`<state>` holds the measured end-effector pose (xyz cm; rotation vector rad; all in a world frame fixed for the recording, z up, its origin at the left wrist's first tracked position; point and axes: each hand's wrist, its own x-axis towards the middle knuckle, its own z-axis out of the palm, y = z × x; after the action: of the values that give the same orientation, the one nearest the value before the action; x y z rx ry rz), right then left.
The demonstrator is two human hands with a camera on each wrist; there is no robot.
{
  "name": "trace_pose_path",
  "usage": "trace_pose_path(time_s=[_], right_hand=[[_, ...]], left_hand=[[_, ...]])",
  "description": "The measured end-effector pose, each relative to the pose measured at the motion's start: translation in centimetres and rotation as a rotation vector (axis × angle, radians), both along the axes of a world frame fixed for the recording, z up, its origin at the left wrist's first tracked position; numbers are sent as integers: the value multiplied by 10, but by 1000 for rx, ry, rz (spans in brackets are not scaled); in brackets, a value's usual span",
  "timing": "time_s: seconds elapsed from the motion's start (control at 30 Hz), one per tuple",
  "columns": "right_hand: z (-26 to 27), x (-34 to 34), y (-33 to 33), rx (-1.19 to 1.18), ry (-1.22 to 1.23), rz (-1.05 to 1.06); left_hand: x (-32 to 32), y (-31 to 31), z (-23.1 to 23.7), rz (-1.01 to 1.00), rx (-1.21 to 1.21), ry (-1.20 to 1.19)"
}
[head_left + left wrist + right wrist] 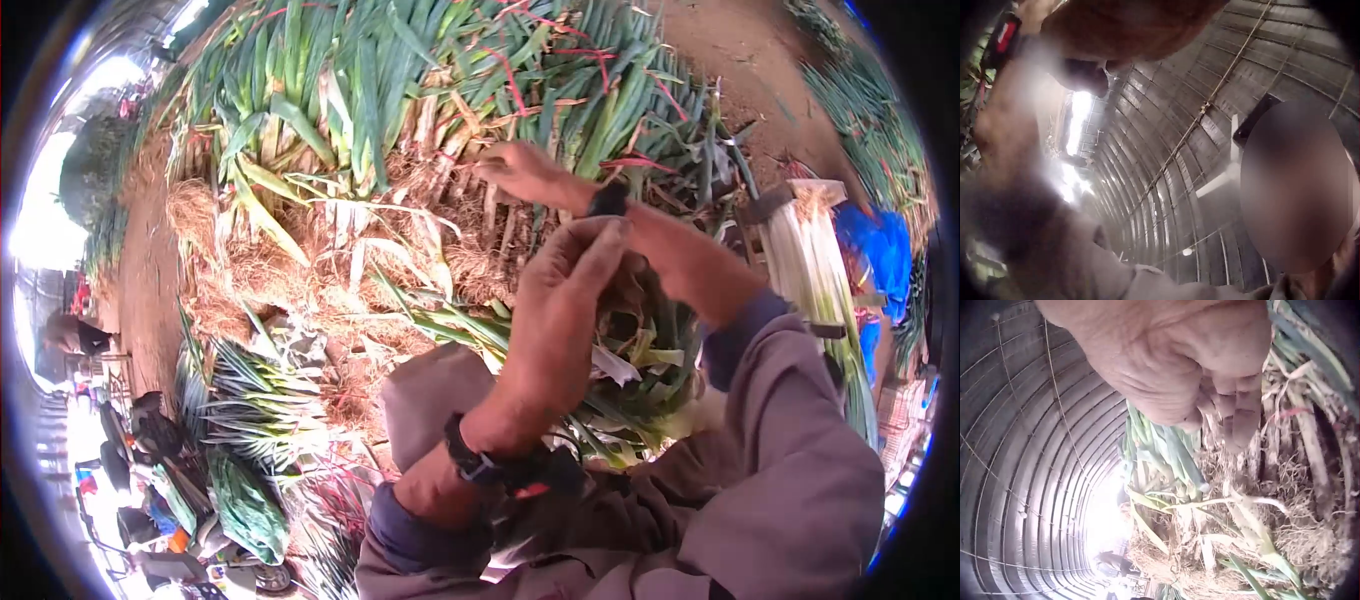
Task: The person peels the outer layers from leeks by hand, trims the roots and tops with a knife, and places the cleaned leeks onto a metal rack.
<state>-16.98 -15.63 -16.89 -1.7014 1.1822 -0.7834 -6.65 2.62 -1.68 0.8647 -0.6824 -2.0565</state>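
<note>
My right hand (530, 175) reaches over the leek roots and stalks (440, 180), its fingers loosely extended. In the right wrist view the palm of the right hand (1172, 369) is above the stalks (1310, 437), with nothing visibly held. Nearer my body, my left hand (565, 310) is raised beside the right wrist, thumb and finger tips together near the dark wristband (607, 200); whether anything is between them is hidden. The left wrist view shows the left hand (1129, 31) dark along the top edge.
Green leek tops (340, 70) with red ties lie beyond the roots. A pale leek bundle (815, 270) rests on a wooden frame at right, beside blue plastic (880, 250). More leeks (260, 400) and a green bag (245, 510) are at lower left.
</note>
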Motion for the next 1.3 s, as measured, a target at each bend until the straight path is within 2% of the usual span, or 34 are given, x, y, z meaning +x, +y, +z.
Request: trace_pose_path(time_s=[0.07,0.13,0.17,0.23,0.27,0.33,0.5,0.53,0.57,0.6,0.63,0.67,0.73,0.8,0.87,0.93,0.97,1.03,1.07,1.13,1.23,1.27,1.3], right_hand=[[-18,39,-23,-155,-19,-82],[-30,71,-54,-155,177,-286],[-61,79,-81,-241,60,-267],[-52,102,-102,-351,287,-394],[-50,105,-107,-333,387,-366],[-53,110,-122,-233,279,-521],[-56,91,-140,-22,227,-468],[-41,84,-134,11,226,-441],[-26,69,-125,52,384,-381],[-28,55,-121,61,269,-392],[-41,34,-117,3,282,-373],[-50,11,-110,-52,296,-353],[-16,-27,-59,-9,247,-229],[-8,-51,-2,115,2,-243],[-25,-66,48,62,-220,-239],[-45,-70,98,279,-329,-295],[-31,-69,125,276,-336,-291],[30,-67,173,310,-443,-250],[40,-64,186,311,-454,-224],[61,-62,204,356,-674,-355],[109,-52,234,374,-568,-374],[124,-48,252,373,-580,-348],[138,-42,268,339,-579,-369]], left_hand=[[10,-4,4,35,10,28],[16,-11,8,57,17,48],[19,-13,10,90,28,58],[24,-17,9,137,44,87],[26,-16,10,139,38,73],[29,-15,13,112,89,95],[35,-18,20,145,105,52],[34,-17,19,140,102,52],[33,-16,15,129,79,75],[31,-16,12,116,53,106],[29,-16,12,109,48,120],[28,-15,12,116,34,100],[24,-14,11,110,16,80],[20,-17,7,154,-30,70],[19,-22,3,187,-32,18],[23,-30,-8,205,-109,0],[23,-33,-11,206,-114,-5],[25,-44,-13,303,-152,-30],[28,-50,-16,315,-158,-28],[23,-62,-15,440,-95,-105],[20,-93,-47,419,-129,-170],[21,-96,-72,397,-235,-24],[44,-97,-70,359,-316,-62]])
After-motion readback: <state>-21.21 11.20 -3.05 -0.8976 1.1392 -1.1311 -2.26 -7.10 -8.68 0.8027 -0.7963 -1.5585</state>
